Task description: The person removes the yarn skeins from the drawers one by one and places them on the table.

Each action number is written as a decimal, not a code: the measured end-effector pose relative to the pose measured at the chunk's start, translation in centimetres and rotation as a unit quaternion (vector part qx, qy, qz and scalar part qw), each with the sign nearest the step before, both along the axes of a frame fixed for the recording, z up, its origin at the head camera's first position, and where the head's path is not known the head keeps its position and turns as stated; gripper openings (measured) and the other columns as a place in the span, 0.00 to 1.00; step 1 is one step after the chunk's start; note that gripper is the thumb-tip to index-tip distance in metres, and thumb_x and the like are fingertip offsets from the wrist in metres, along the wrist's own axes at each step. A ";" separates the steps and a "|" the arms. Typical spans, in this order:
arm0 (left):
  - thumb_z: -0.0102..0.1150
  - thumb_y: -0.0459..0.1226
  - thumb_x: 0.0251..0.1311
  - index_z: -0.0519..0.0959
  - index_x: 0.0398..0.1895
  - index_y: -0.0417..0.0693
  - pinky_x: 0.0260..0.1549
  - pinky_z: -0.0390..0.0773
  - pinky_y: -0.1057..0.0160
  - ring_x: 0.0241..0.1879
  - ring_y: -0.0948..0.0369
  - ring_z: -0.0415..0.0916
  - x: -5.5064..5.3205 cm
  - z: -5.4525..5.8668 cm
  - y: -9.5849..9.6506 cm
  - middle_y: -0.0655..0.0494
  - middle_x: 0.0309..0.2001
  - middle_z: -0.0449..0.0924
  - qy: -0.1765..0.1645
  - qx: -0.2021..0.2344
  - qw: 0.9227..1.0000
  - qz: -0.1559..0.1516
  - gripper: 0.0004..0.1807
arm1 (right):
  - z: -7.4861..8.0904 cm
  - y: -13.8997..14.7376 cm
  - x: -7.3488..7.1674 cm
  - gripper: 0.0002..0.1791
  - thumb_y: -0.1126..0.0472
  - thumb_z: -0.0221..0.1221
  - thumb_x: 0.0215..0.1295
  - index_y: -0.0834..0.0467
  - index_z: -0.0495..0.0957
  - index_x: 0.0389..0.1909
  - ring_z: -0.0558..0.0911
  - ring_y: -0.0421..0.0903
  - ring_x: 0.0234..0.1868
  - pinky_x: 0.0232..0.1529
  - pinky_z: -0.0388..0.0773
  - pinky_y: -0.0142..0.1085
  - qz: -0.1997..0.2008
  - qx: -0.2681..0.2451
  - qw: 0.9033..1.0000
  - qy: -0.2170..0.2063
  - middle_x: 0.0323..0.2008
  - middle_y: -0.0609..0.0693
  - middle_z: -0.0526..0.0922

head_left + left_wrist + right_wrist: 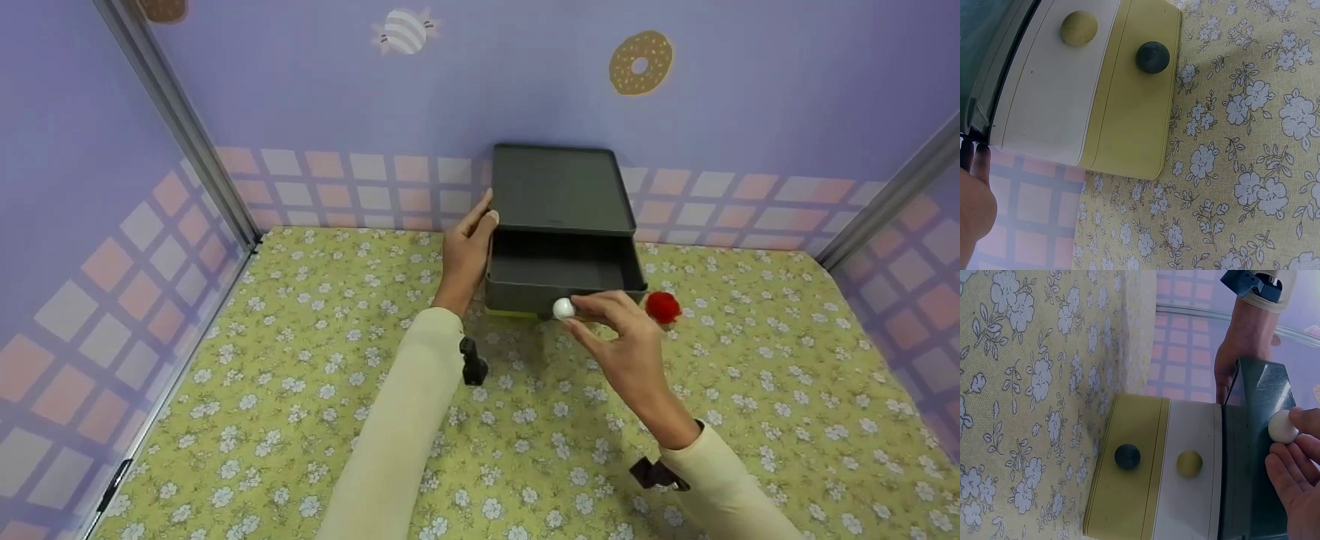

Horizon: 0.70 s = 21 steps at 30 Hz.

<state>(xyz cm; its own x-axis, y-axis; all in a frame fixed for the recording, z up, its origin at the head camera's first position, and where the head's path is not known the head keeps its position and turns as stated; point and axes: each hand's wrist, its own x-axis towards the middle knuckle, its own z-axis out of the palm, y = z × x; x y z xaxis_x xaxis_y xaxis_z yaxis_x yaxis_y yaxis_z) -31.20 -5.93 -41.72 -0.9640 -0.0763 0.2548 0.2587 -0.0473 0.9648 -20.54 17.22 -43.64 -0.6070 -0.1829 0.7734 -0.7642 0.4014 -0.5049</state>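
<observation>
A small drawer cabinet stands on the cloth against the back wall. Its top drawer [521, 292], dark green, is pulled out, and the inside floor shows below the dark green top [559, 187]. With thumb and fingers, my right hand [628, 345] pinches the white round knob [563, 308] on that drawer's front. Against the cabinet's left side, my left hand [466, 251] presses with its fingers extended. Below are a white drawer [1188, 506] with a yellow knob [1189, 463] and a yellow drawer [1129, 124] with a dark green knob [1153, 57], both closed.
A fuzzy red ball [664, 307] lies right of the cabinet, close to my right hand. Yellow flowered cloth [300, 420] covers the table. Purple walls [510, 82] with checks enclose the back and both sides, meeting at metal corner posts [180, 124].
</observation>
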 end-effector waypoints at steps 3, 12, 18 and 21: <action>0.52 0.46 0.84 0.70 0.80 0.62 0.72 0.66 0.60 0.77 0.65 0.61 0.1 0.0 0.0 0.67 0.79 0.65 -0.004 -0.001 1.000 0.001 0.26 | -0.1 -0.2 0.0 0.21 0.78 0.78 0.51 0.64 0.90 0.48 0.89 0.52 0.41 0.50 0.83 0.28 -0.010 -0.002 1.000 0.007 0.43 0.55 0.86; 0.52 0.47 0.83 0.71 0.80 0.65 0.72 0.66 0.58 0.77 0.63 0.61 0.3 0.1 -0.2 0.65 0.78 0.66 -0.015 -0.001 1.000 0.003 0.25 | -0.1 -0.4 0.0 0.19 0.76 0.78 0.53 0.63 0.90 0.47 0.89 0.51 0.39 0.49 0.83 0.28 -0.018 -0.010 1.000 0.012 0.41 0.54 0.87; 0.52 0.46 0.83 0.71 0.80 0.64 0.72 0.66 0.59 0.77 0.63 0.61 0.2 0.2 -0.1 0.67 0.78 0.65 -0.017 0.002 1.000 0.003 0.25 | -0.1 -0.4 -0.2 0.18 0.74 0.78 0.55 0.62 0.91 0.47 0.88 0.51 0.40 0.49 0.82 0.27 -0.017 -0.014 1.000 0.005 0.42 0.53 0.87; 0.52 0.46 0.83 0.71 0.80 0.63 0.72 0.66 0.59 0.78 0.63 0.60 0.2 0.2 -0.1 0.65 0.79 0.64 -0.014 0.005 1.000 0.000 0.25 | -0.1 -0.4 -0.4 0.17 0.73 0.77 0.57 0.61 0.91 0.48 0.88 0.50 0.41 0.49 0.83 0.28 -0.020 -0.014 1.000 0.000 0.43 0.53 0.86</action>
<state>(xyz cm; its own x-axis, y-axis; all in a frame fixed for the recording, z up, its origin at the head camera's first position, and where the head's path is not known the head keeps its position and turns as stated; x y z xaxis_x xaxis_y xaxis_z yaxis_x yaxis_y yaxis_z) -30.98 -6.01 -41.50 -0.9705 -0.0791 0.2277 0.2325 -0.0578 0.9709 -20.95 16.83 -43.72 -0.6134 -0.1366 0.7779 -0.7476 0.4180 -0.5161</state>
